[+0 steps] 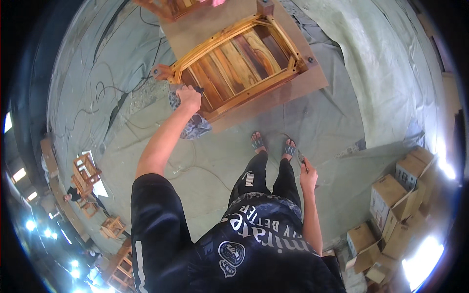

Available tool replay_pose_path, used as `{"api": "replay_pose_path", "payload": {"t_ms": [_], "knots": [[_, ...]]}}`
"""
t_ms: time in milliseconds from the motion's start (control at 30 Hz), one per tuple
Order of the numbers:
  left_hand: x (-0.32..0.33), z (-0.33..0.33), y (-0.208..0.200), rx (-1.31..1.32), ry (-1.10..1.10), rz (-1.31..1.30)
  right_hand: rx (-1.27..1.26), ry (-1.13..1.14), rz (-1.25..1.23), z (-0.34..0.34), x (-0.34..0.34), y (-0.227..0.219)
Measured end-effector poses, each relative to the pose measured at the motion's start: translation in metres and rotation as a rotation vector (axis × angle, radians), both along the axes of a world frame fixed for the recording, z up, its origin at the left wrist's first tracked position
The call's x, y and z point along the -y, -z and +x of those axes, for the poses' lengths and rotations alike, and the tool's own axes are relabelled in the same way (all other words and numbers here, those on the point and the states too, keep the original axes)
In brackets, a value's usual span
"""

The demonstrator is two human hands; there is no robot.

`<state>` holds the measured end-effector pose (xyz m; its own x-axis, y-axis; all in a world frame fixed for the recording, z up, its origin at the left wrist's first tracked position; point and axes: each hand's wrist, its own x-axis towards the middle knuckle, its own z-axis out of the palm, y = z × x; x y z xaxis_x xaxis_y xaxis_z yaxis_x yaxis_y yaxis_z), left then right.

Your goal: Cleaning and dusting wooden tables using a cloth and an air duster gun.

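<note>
A varnished wooden furniture piece (229, 66), with slatted panel and corner legs, lies on a brown board (266, 105) ahead of me. By its near left corner my left hand (189, 99) is closed on a grey-and-white patterned cloth (197, 128), which hangs below the fist. A small dark bit shows beside the thumb; I cannot make out what it is. Lower right, beside my feet, my right hand (308, 177) grips a slim tool (301, 158) with a dark handle. The tool's tip is too small to tell.
Another wooden piece (183, 7) stands at the far edge of the board. Thin hoses (200, 168) trail over the grey sheeted floor (215, 151). Several cardboard boxes (388, 195) are stacked at right. Small wooden stools (112, 227) and a person (72, 195) are at left.
</note>
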<state>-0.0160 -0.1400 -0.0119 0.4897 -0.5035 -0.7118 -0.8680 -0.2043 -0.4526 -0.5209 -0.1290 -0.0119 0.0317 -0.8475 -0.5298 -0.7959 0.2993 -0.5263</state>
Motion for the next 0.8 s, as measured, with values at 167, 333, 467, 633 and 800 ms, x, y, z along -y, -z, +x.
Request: {"api": "replay_pose_path", "payload": {"t_ms": [167,333,467,633,800], "knots": [[0.012,-0.001,0.018,0.116,-0.058,-0.172,-0.001,0.053,0.067,0.002,-0.011,-0.002],[0.006,0.005,0.023,0.169,0.087,-0.341,-0.056,0.136,0.118,-0.002,-0.014,-0.009],[-0.008,0.037,0.025,0.284,0.491,-0.529,-0.069,0.130,0.050,-0.016,-0.024,0.005],[-0.001,0.037,0.034,0.254,0.342,-0.292,-0.066,0.118,0.053,-0.022,-0.041,0.002],[-0.001,-0.001,0.034,0.106,0.328,-0.201,-0.048,0.182,0.047,-0.038,-0.050,-0.004]]}}
